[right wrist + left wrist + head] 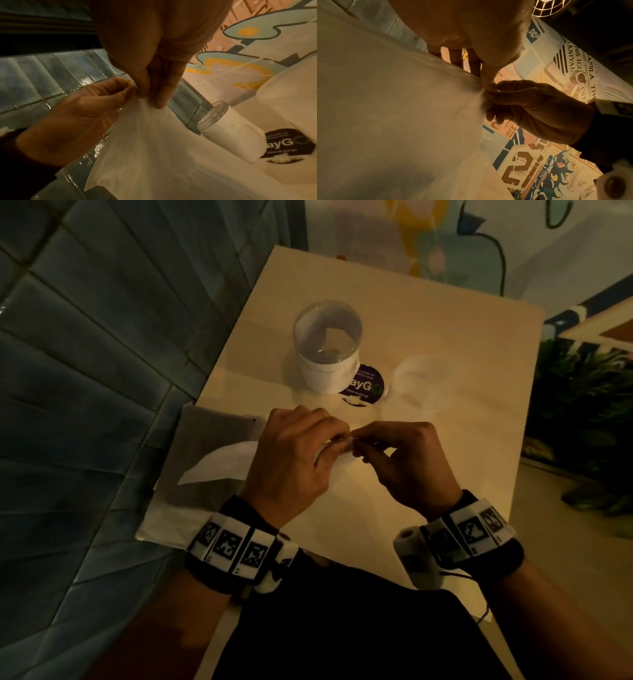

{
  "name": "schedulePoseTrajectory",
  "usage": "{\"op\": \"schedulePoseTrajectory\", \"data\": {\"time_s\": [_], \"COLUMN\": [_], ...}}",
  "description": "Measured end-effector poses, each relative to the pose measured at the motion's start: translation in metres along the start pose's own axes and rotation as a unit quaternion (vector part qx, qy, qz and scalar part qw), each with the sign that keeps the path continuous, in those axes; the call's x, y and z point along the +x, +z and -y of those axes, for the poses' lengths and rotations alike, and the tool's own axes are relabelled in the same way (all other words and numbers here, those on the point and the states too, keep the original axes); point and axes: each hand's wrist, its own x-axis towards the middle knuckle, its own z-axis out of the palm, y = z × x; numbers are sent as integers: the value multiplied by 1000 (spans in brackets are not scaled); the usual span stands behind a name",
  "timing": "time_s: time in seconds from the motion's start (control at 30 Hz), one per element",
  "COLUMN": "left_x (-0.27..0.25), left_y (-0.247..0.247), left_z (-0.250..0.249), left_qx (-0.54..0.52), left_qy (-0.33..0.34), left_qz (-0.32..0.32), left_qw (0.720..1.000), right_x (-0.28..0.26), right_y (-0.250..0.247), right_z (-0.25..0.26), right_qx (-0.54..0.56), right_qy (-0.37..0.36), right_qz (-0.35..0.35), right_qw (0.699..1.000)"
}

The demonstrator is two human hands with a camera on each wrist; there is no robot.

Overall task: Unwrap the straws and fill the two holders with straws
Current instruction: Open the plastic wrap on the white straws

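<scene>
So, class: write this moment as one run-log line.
stage: opening wrapper | left hand: pinches plastic wrapper | right hand: pinches same spot | holder: upright, no straws | table

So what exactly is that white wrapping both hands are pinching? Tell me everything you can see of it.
The white wrapping looks like thin, translucent plastic film, soft and wrinkled. Its top is gathered to a point, pinched there by the left hand and the right hand, fingertips close together. From that point it fans downward and to the person's left, over the pale table. What it holds cannot be made out.
</scene>
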Motion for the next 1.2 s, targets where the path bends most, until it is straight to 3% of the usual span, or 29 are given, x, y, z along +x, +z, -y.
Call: {"op": "schedulePoseTrajectory", "data": {"time_s": [0.17,0.53,0.73,0.83,0.93,1.0,1.1,1.13,1.2], "left_x": [-1,-73,-77,-53,-32,-28,-26,-26,-26], "left_y": [-6,-76,-82,-56,-18,-6,-8,-8,-6], "left_z": [-4,46,36,22,16,19,21,20,16], "left_qx": [-3,28,-51,-72,-121,-134,-143,-140,-143], "left_qy": [15,-133,-147,-177,-161,-139,-159,-162,-176], "left_qz": [24,97,149,174,208,195,143,124,98], "left_qw": [1000,986,976,966,957,962,966,969,969], "right_x": [-7,-27,-20,-12,-2,2,0,-3,-10], "right_y": [-13,-51,-47,-39,-31,-28,-23,-19,-4], "right_z": [-5,-47,-53,-51,-49,-48,-40,-34,-20], "right_qx": [0,47,142,184,178,165,116,104,83], "right_qy": [-14,106,124,115,103,120,179,188,202], "right_qz": [-16,-111,-43,-13,5,-26,-144,-154,-101], "right_qw": [1000,987,981,976,979,979,966,964,971]}}
